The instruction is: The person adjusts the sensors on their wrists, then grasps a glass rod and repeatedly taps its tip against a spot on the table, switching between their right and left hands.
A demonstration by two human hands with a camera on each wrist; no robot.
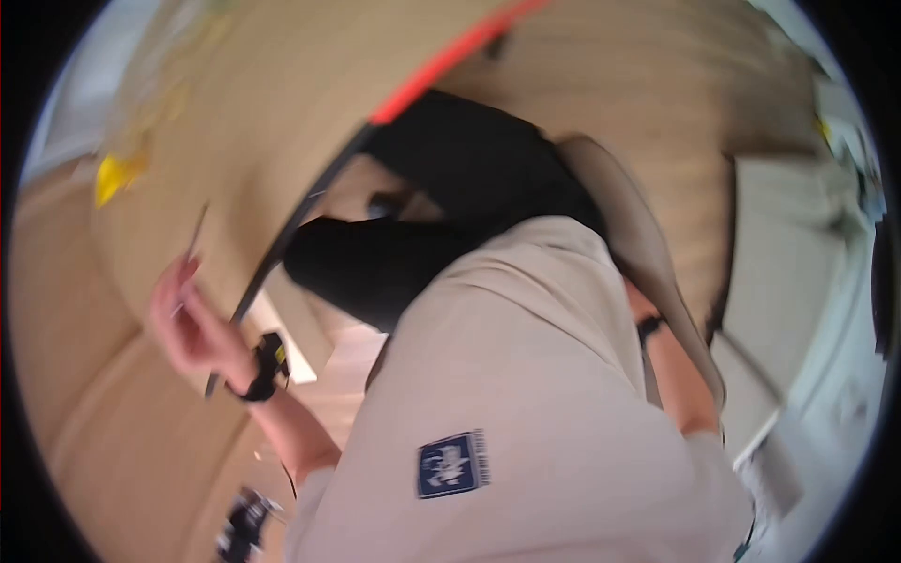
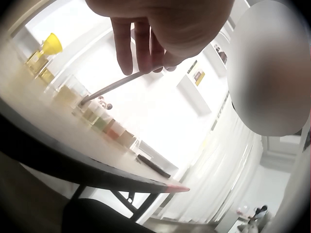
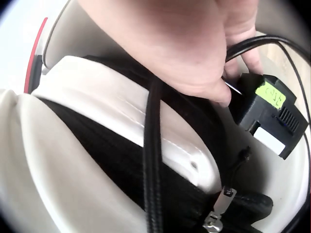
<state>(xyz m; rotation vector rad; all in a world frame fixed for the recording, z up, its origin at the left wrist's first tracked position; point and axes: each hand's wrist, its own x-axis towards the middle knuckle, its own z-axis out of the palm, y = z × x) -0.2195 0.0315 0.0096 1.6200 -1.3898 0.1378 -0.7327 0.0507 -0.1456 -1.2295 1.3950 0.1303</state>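
Right, nearest first: the pale shirt (image 1: pixel 526 375) fills the head view, its dark blue badge (image 1: pixel 449 466) showing a white motif, the lettering alongside too small to read. The right hand (image 3: pixel 170 43) is tucked out of sight there, but the right wrist view catches it, fingers bent beside a black box (image 3: pixel 294 108) and a black cable (image 3: pixel 252 42); whether it grips either, I cannot tell. On that box, a green label (image 3: pixel 270 95) carries handwritten marks I can't read with certainty, and a white sticker (image 3: pixel 268 141) looks blank.

Over to the left hand (image 1: pixel 197 324), pinching a thin rod (image 2: pixel 112 88) in a narrow grip. Only the left wrist view shows the rod's far end, down at the clear cups (image 2: pixel 112 130) lined up on the worktop (image 2: pixel 58 126), with yellowish, green and reddish tints among them. Further along sits a yellow funnel-shaped piece (image 2: pixel 52 44), and beyond, white shelves (image 2: pixel 194 94).
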